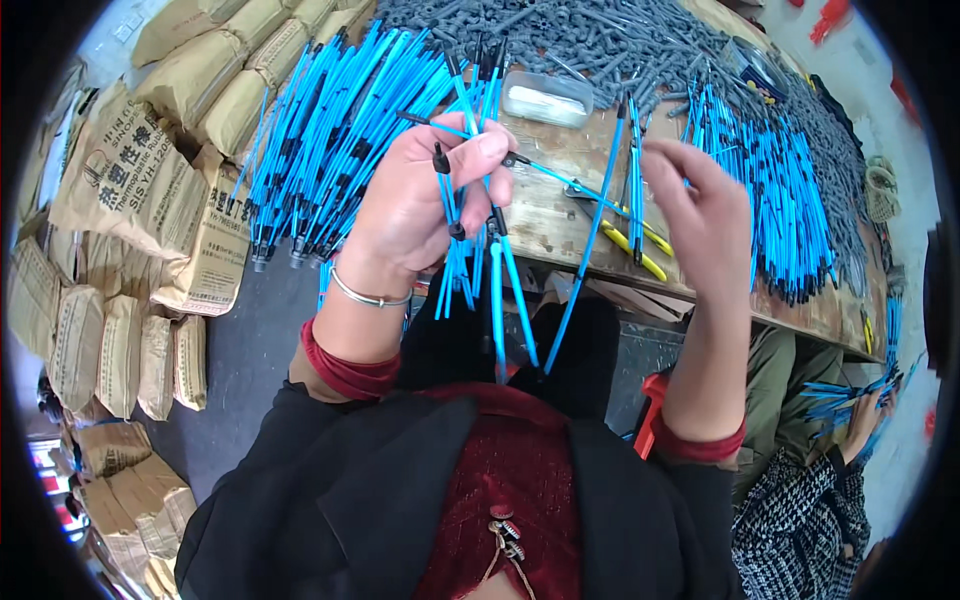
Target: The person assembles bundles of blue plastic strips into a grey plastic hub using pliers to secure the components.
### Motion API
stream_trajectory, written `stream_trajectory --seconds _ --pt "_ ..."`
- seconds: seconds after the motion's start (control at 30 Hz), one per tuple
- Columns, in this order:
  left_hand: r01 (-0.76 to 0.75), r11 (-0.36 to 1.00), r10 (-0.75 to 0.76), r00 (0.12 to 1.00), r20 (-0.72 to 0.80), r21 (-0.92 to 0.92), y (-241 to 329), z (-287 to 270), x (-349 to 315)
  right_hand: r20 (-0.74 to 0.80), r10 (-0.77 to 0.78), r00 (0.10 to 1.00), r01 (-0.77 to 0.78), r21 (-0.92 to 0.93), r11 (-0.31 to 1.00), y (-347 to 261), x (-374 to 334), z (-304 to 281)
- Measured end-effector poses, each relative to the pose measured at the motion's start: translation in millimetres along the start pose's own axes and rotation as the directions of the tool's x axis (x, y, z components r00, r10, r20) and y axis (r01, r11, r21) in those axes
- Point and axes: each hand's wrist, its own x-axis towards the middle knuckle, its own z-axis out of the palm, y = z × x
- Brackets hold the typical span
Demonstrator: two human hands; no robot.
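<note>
My left hand (440, 180) is closed around several thin blue rods (497, 290) with black joints and ends. Some of these rods hang down over my lap, and others stick out above and beside the fingers. A short blue piece with black caps (448, 190) crosses in front of the palm. My right hand (700, 205) is raised over the table to the right, its thumb and finger bent together in a pinch. What lies between those fingertips, if anything, cannot be made out. Just left of it, a long blue rod (590, 235) slants down past the table edge.
On the wooden table (545, 225) lie yellow-handled pliers (635, 245), a clear plastic box (548, 100) and a heap of grey parts (600, 45). Bundles of blue rods (340, 130) flank my hands. Brown paper sacks (130, 170) are stacked at left. Another person's hand (862, 425) holds blue rods at right.
</note>
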Motion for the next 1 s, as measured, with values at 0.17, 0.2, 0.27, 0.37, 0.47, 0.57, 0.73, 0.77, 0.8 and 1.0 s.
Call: stream_trajectory --seconds 0.17,0.2,0.27,0.37,0.47,0.57,0.73,0.77,0.8,1.0 --pt "-0.034 0.999 0.035 0.997 0.07 -0.016 -3.1 6.4 -0.6 -0.215 -0.322 0.922 0.282 -0.199 0.939 3.4 -39.6 4.8" --pt "-0.012 1.0 0.014 0.993 0.115 -0.019 -5.3 8.5 -3.6 -0.129 -0.269 0.955 0.239 -0.212 0.948 7.8 -44.1 0.3" --pt "0.014 1.0 -0.01 0.975 0.221 -0.018 -7.3 10.1 -1.2 0.235 -0.076 0.969 0.112 -0.142 0.984 12.6 -41.4 -12.9" --pt "0.047 0.995 -0.018 0.948 0.318 -0.085 -12.8 4.5 -7.6 0.765 -0.093 0.638 0.0 0.12 0.993 14.7 -43.1 -11.4" --pt "0.096 0.991 -0.061 0.943 0.327 -0.091 -14.3 9.0 -11.9 0.584 -0.298 0.755 -0.091 0.544 0.834 19.6 -65.9 19.4" --pt "0.094 0.989 -0.052 0.941 0.334 -0.112 -13.9 12.1 -12.1 0.51 -0.303 0.805 -0.175 0.692 0.7 27.8 -83.7 44.1" --pt "0.128 0.989 -0.094 0.93 0.355 -0.075 -18.9 12.0 -6.4 0.491 -0.227 0.841 -0.383 0.837 0.392 19.7 -93.6 52.3" --pt "0.128 0.989 -0.092 0.93 0.356 -0.079 -20.4 12.2 -5.0 0.496 -0.2 0.845 -0.427 0.851 0.305 18.6 -93.9 51.9" --pt "0.138 0.987 -0.102 0.93 0.353 -0.078 -22.0 12.5 -4.1 0.498 -0.198 0.844 -0.429 0.85 0.307 19.6 -94.7 50.4" --pt "0.178 0.984 -0.172 0.909 0.38 0.019 -24.8 12.8 -4.8 0.5 -0.223 0.837 -0.276 0.738 0.616 31.4 -110.4 37.9"
